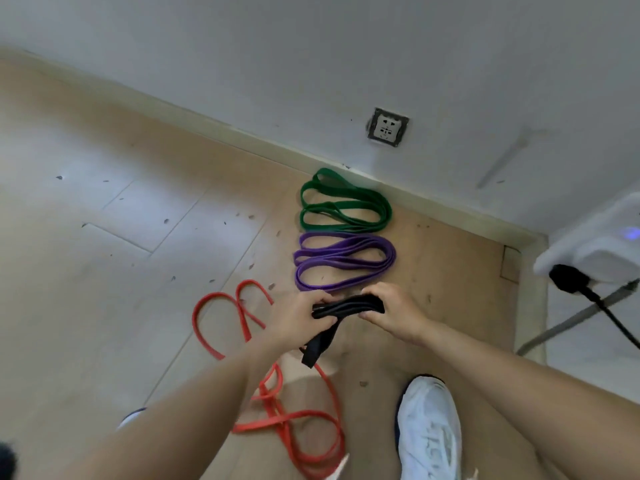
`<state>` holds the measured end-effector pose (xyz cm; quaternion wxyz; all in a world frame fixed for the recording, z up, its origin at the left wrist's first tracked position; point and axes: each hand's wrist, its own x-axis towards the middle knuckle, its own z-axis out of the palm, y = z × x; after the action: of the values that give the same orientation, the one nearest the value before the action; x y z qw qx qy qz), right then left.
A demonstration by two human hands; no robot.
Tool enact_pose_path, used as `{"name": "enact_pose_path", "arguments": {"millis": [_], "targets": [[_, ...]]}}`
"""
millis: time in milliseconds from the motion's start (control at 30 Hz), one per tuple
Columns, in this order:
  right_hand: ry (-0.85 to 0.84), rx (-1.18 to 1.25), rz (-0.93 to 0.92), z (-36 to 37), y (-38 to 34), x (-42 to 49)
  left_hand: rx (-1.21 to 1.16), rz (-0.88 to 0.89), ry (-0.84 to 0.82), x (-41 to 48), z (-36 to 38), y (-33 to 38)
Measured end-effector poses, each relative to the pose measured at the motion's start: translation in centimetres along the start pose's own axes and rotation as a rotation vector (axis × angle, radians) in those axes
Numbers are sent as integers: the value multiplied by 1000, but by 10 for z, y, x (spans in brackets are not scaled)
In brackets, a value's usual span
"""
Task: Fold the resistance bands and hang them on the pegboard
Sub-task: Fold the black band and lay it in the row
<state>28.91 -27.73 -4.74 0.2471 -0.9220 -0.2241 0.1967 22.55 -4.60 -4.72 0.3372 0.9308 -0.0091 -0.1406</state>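
Observation:
A black resistance band [346, 308] is bunched into short folds between both hands, above the floor. My left hand [298, 320] grips its left end, and a loose loop hangs down below that hand. My right hand [394, 315] pinches the right end. A purple band [343, 261] lies folded on the floor just beyond my hands. A green band [346, 202] lies folded beyond it, near the wall. A red band [277, 386] sprawls unfolded on the floor under my left forearm. No pegboard is in view.
A white wall with a socket [388, 127] and a skirting board runs across the back. My white shoe [429, 427] stands at the lower right. A white object [599, 244] with a black cable and a metal leg sits at the right edge.

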Motion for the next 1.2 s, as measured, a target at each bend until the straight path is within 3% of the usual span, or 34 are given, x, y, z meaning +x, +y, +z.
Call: {"name": "enact_pose_path", "arguments": {"millis": [233,433,700,900,1200], "targets": [[-76,-273,77,31,67,23,97,-37,-57,33,61,-29],[-107,-354,74,39,80,26,137,40,212,14,77,-29],[-173,-391,51,32,88,19,338,38,-36,-5,83,-35],[-149,-410,10,25,82,28,357,68,27,1,92,-35],[-175,-456,-86,23,79,28,454,93,-10,19,78,-39]]}}
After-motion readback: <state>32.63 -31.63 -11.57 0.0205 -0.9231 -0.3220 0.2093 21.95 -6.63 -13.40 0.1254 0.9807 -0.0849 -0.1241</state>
